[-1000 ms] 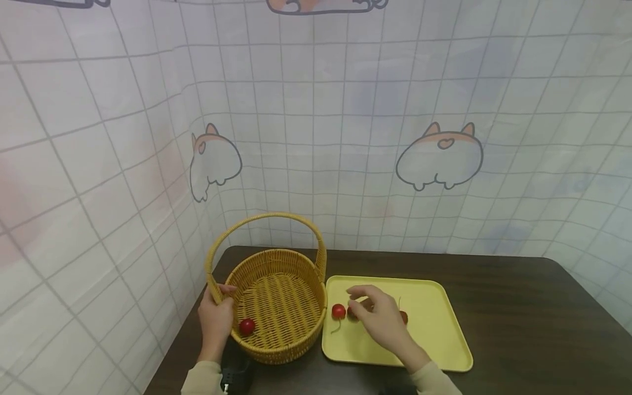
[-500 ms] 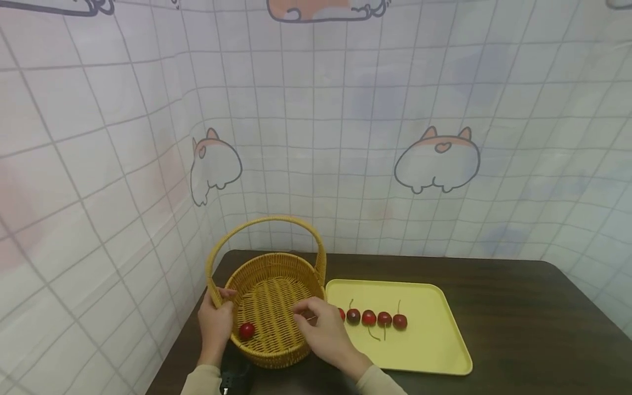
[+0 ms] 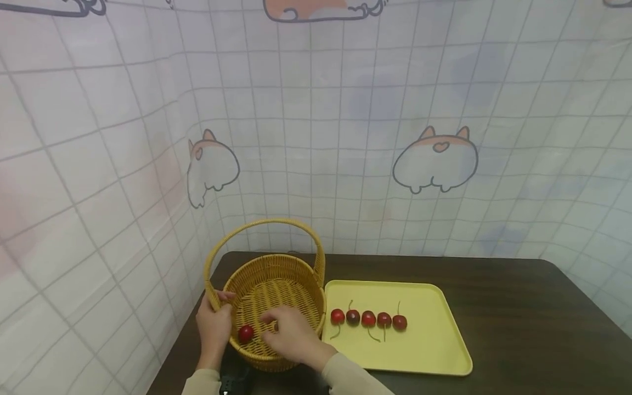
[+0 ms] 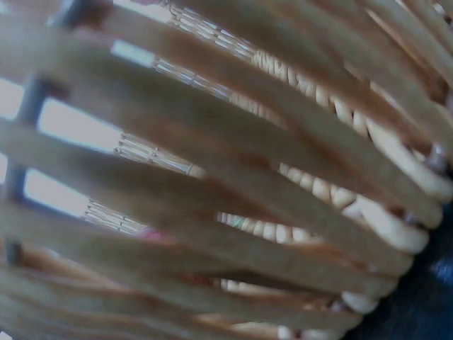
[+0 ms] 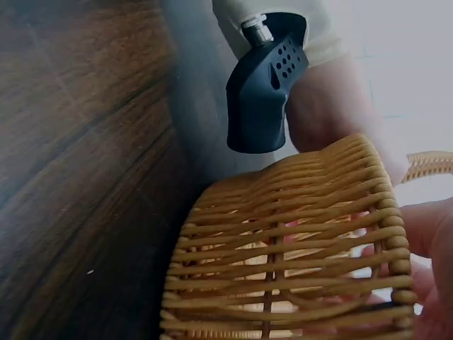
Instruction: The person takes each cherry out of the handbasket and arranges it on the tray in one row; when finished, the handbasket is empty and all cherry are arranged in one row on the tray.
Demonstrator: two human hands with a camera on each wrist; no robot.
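Note:
A round yellow wicker basket (image 3: 276, 293) with a tall arched handle stands at the left of the table. My left hand (image 3: 215, 322) grips its left side, where the handle meets the rim. Inside the basket, near the left wall, lies one red cherry (image 3: 246, 333). My right hand (image 3: 292, 333) reaches over the front right rim, thumb and forefinger curled together around a small dark red cherry (image 3: 275, 327), mostly hidden by the fingers. Close-up weave of the basket (image 4: 212, 156) fills the left wrist view. In the right wrist view the basket wall (image 5: 283, 255) covers part of the hand.
A yellow tray (image 3: 429, 345) lies right beside the basket, bearing a row of several stemmed cherries (image 3: 368, 319). The dark wooden table (image 3: 518, 318) extends to the right. A white gridded cloth (image 3: 345, 164) hangs behind and to the left.
My right hand has gone from above the cherry row leftward into the basket, carrying a cherry picked from the tray. The left hand keeps its grip on the basket.

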